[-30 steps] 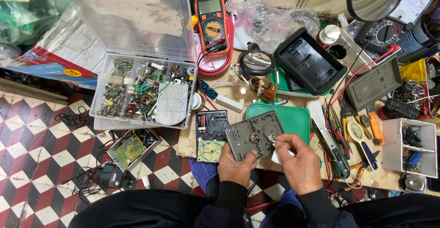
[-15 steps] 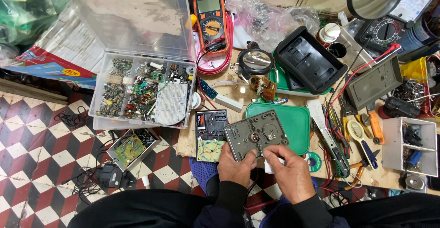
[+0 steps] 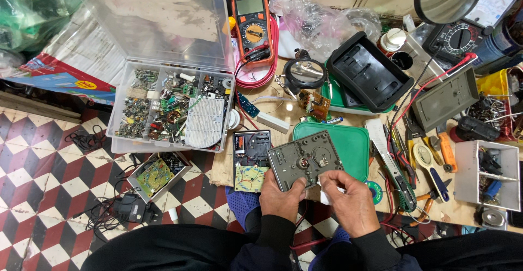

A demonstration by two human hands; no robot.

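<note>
1. Grey plastic panel (image 3: 305, 164), roughly square, round recess near centre, held tilted just above the bench (image 3: 463, 216) edge, in front of the person, partly over a green lid (image 3: 348, 140).
2. Left hand (image 3: 282, 194): fingers closed on the panel's lower-left corner, thumb on top, bearing its weight.
3. Right hand (image 3: 348, 200): fingers pinched shut on a small white wad (image 3: 326, 194), cloth or tissue, can't tell which; fingertips touch the panel's lower-right edge. Panel lies up and left of these fingers, its long axis running lower left to upper right. Right hand is nearer the recess.
4. Just left of the panel: an open black case (image 3: 251, 159) w/ circuit board, touching or nearly so.
5. Bench crowded. Clear parts box (image 3: 171, 110) far left w/ lid up, orange meter (image 3: 253, 23) behind, magnifier (image 3: 305, 73), black tray (image 3: 370, 77), pliers and screwdrivers (image 3: 430, 162) to the right, white bin (image 3: 485, 173) at far right.
6. Below: chequered red, black and white floor (image 3: 43, 194), another board (image 3: 155, 174) and cables lying on it. Little free room around the hands.
</note>
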